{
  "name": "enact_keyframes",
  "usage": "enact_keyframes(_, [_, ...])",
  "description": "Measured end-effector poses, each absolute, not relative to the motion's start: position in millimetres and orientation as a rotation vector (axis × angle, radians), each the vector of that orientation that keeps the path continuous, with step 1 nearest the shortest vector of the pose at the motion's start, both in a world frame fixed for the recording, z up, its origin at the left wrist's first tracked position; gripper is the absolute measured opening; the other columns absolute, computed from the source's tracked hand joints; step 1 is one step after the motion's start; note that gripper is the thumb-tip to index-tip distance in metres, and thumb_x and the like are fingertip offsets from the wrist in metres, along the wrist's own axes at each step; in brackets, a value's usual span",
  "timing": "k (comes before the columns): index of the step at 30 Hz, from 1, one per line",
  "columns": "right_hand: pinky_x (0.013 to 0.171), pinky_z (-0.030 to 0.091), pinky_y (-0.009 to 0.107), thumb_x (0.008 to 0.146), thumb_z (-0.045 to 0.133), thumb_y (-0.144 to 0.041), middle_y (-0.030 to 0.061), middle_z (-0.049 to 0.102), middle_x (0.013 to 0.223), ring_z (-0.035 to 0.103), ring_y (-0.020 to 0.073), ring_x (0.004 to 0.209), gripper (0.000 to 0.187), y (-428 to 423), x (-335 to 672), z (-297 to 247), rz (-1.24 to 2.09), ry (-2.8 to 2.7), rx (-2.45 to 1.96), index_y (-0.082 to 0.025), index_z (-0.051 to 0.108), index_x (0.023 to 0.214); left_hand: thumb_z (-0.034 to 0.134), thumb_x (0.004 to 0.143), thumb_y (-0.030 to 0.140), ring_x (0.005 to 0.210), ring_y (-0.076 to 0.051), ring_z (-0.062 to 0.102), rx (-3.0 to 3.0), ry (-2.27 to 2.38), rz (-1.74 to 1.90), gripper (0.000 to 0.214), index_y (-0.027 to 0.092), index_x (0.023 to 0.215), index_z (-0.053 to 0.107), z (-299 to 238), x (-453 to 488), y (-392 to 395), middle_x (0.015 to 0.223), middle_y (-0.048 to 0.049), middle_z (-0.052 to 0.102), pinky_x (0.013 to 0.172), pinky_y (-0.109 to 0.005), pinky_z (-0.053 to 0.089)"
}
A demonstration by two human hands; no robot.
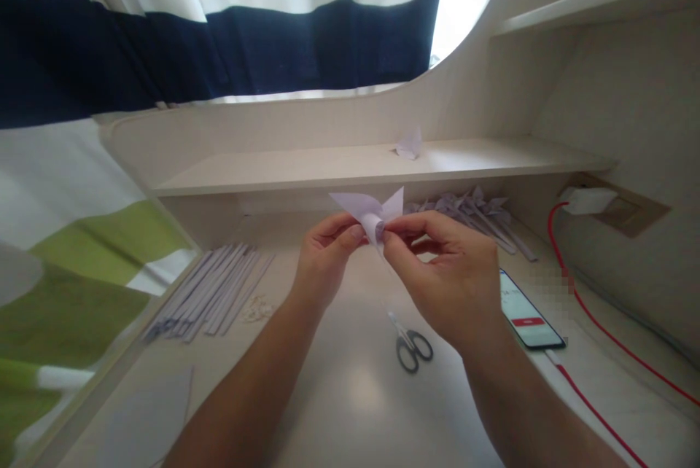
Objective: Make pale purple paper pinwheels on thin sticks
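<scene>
A pale lilac paper pinwheel [372, 220] is held up above the desk, its pointed blades fanning up and its middle curled over. My left hand [328, 249] pinches it from the left between thumb and fingers. From the right, my right hand [445, 271] pinches the curled paper near the centre with thumb and forefinger. Whether a stick is attached behind it, I cannot tell. Below my hands, a pair of scissors [410, 346] with dark handles lies on the desk.
Several rolled paper sticks [213, 289] lie at the left beside a small pile of pale bits [257, 309]. Finished-looking pinwheels on sticks [475, 209] are heaped at the back right. One folded paper piece [409, 143] sits on the shelf [306, 162]. A phone [530, 318] with a red cable [593, 410] lies right.
</scene>
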State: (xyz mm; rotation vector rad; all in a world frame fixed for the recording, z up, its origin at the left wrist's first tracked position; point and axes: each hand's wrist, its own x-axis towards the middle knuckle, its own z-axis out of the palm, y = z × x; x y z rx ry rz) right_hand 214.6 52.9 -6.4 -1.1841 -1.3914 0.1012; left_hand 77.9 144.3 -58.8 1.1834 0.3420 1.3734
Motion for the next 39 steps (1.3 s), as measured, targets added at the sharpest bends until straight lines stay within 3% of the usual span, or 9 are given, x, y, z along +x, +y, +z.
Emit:
enact_keyframes(15, [0.067,0.053,0.031,0.087,0.074,-0.017,0.0003,0.078,0.076,0.07,0.0175,0.068,0.01,50.0,220.6,-2.5,-0.017,-1.504,-1.254,-0.023,0.081,0.084,0.095,0.074,0.041,0.093,-0.026,0.079,1.092,0.37,1.295,0.028,0.021,0.091,0.086,-60.4,84.2,139.5,0.096,-0.009,0.084,0.092,-0.043,0.064])
enact_keyframes(27, [0.07,0.051,0.032,0.087,0.07,-0.011,0.0018,0.078,0.082,0.069,0.0181,0.072,0.014,46.5,220.0,0.0,-0.039,-1.556,-1.255,-0.021,0.08,0.085,0.096,0.073,0.039,0.097,-0.027,0.079,1.091,0.385,1.276,0.027,0.021,0.09,0.087,-60.9,85.4,139.0,0.097,-0.0101,0.084,0.095,-0.043,0.063])
enact_keyframes(35, [0.07,0.051,0.032,0.088,0.07,-0.011,0.0016,0.077,0.08,0.07,0.0195,0.074,0.015,45.6,219.5,-1.1,-0.06,-1.571,-1.215,-0.022,0.08,0.088,0.099,0.068,0.037,0.087,-0.02,0.077,1.12,0.409,1.357,0.025,0.022,0.083,0.085,-64.2,80.6,142.1,0.087,-0.0042,0.083,0.098,-0.036,0.061])
enact_keyframes(39, [0.071,0.051,0.032,0.088,0.069,-0.01,0.0012,0.077,0.081,0.07,0.019,0.075,0.015,45.4,220.5,-2.3,-0.048,-1.584,-1.204,-0.022,0.078,0.087,0.097,0.071,0.033,0.085,-0.02,0.078,1.233,0.503,1.432,0.021,0.021,0.084,0.086,-66.4,74.6,145.5,0.089,-0.0052,0.084,0.091,-0.034,0.062])
